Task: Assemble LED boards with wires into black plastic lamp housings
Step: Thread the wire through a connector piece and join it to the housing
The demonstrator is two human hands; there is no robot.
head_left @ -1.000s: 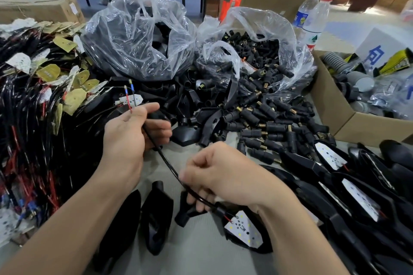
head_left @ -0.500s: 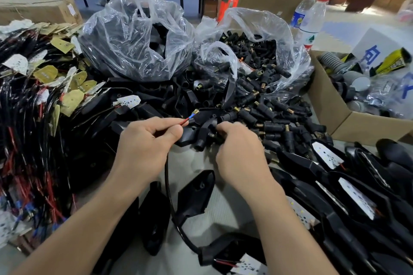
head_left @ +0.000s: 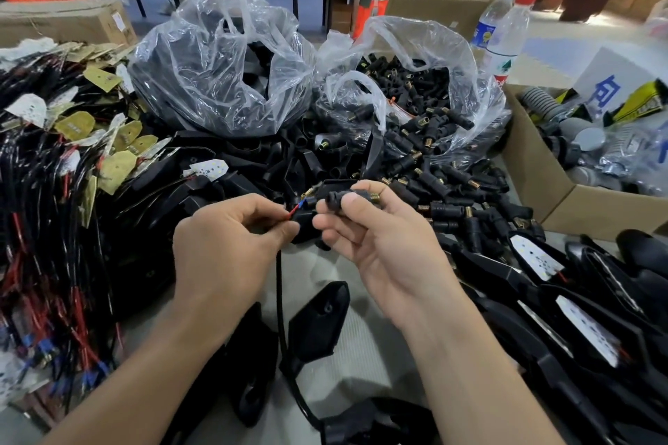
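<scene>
My left hand (head_left: 231,246) pinches the end of a black sleeved wire (head_left: 280,300), whose red and blue tips (head_left: 298,208) stick out past my fingers. The wire hangs down to a black lamp housing (head_left: 376,421) at the bottom edge. My right hand (head_left: 379,238) grips a black stem connector (head_left: 341,199) with a brass threaded end, held just right of the wire tips. Another black housing (head_left: 318,325) lies on the table between my forearms.
Two clear plastic bags (head_left: 224,79) of black parts stand behind, with loose black connectors (head_left: 455,191) spilled in front. Wired LED boards (head_left: 54,163) are heaped at left. Assembled housings (head_left: 564,285) lie at right, beside a cardboard box (head_left: 535,170) and two water bottles (head_left: 506,29).
My right hand left the wire, reached into the connector pile and lifted one connector out. My left hand brought the wire tips from upper left towards it.
</scene>
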